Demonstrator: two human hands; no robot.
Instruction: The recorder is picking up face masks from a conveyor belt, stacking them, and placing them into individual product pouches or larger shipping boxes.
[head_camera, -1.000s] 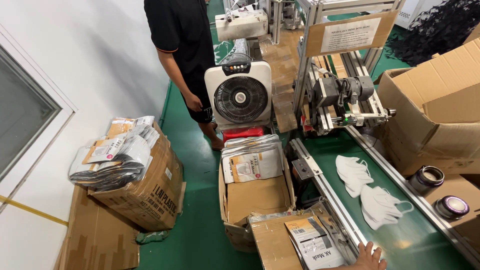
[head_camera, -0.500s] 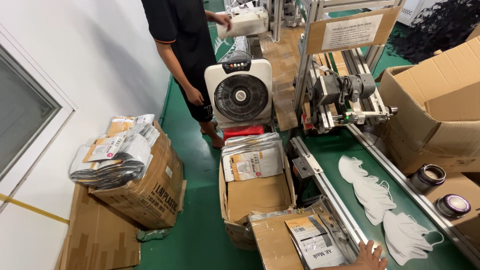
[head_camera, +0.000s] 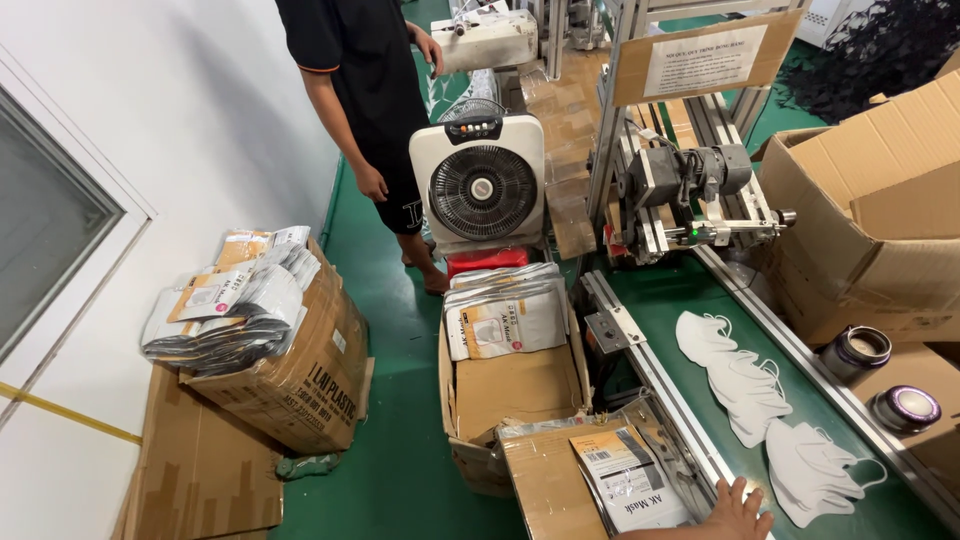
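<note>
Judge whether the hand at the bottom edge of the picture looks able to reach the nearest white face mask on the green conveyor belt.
Probably yes: the hand rests at the edge of the green conveyor belt, and the nearest white face mask lies close beside it with nothing between them.

One hand (head_camera: 738, 510), fingers spread, palm down

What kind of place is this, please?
Probably a small factory line where face masks are packed: white masks lie on a green conveyor belt, beside open cartons of flat pouches, with a machine at the belt's head.
</note>
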